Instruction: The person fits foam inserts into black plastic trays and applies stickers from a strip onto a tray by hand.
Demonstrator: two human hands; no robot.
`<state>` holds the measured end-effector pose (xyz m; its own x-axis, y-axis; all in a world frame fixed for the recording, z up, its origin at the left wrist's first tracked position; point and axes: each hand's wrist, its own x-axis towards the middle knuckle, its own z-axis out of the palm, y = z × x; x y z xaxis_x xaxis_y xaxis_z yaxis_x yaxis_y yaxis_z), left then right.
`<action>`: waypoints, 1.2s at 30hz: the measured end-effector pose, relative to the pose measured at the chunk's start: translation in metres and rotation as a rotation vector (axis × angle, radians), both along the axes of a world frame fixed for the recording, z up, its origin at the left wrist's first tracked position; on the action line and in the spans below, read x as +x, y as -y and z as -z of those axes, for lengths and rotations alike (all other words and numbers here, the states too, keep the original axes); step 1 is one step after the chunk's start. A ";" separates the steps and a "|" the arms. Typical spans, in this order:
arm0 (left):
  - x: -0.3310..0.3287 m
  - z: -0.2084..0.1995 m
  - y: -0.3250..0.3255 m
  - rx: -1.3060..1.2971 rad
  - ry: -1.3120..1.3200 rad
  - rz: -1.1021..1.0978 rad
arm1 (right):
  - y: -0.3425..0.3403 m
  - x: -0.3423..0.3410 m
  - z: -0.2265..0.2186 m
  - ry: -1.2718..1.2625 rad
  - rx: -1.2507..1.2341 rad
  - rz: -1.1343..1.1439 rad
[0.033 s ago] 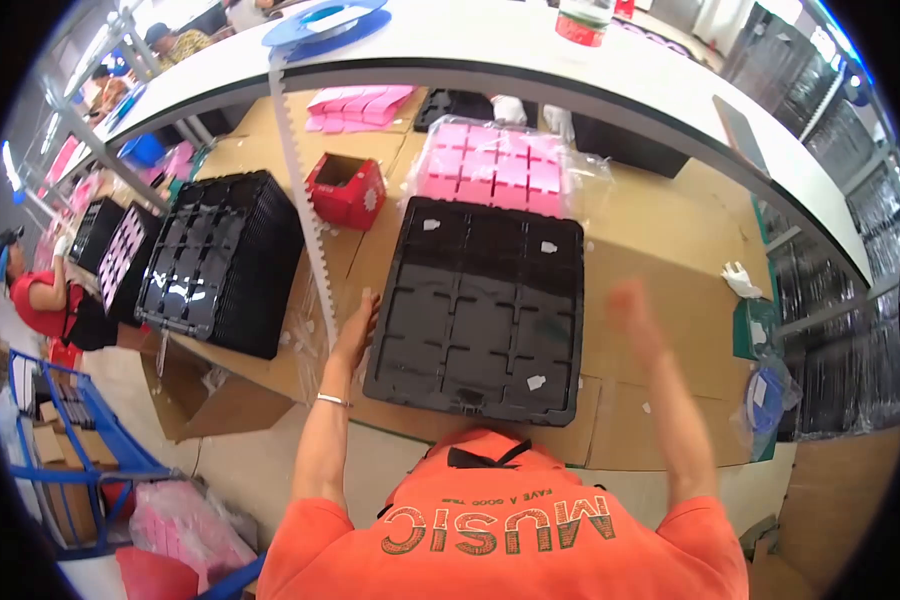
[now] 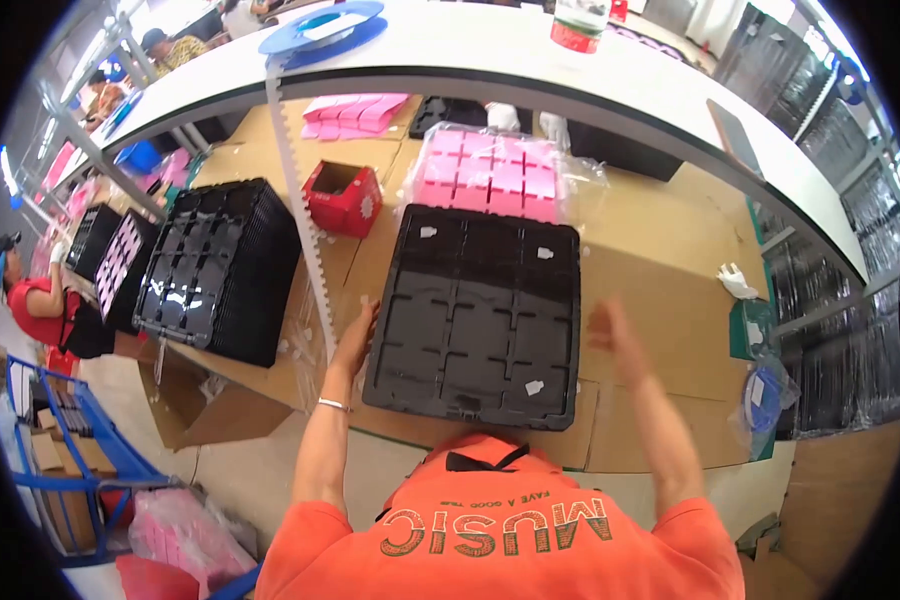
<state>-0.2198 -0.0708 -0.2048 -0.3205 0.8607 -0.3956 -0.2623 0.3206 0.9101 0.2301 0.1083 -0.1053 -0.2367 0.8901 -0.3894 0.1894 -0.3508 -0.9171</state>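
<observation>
A black plastic tray with shallow compartments (image 2: 480, 330) lies in front of me on the cardboard-covered bench, with small white label-like pieces (image 2: 535, 387) on it. My left hand (image 2: 355, 338) is at the tray's left edge, fingers stretched along its side; whether it presses on the edge I cannot tell. To the right of the tray, a short gap away, my right hand (image 2: 612, 330) hovers, blurred by motion, thumb apart from the fingers and nothing seen in it. Behind the tray lie pink slotted sheets (image 2: 485, 170) in clear plastic wrap.
On the left stands a tall stack of black trays (image 2: 220, 270). A red open box (image 2: 342, 200) sits beside a white toothed strip (image 2: 303, 210). Over the bench's far side runs a white shelf (image 2: 450, 62). A white glove (image 2: 736, 280) lies right; a co-worker (image 2: 45, 305) stands far left.
My right hand has come left, closer to the tray's right edge. The left hand stays by the left edge. The whole view has shifted slightly.
</observation>
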 end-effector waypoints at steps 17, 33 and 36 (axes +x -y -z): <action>0.022 -0.052 -0.021 -0.221 0.130 0.089 | 0.095 -0.055 0.025 -0.333 -0.343 0.234; 0.019 -0.152 -0.183 0.516 -1.253 0.263 | -0.112 -0.102 -0.058 0.212 0.563 -0.012; 0.029 -0.135 -0.169 0.299 -1.284 0.261 | -0.083 -0.085 -0.045 0.117 0.496 0.036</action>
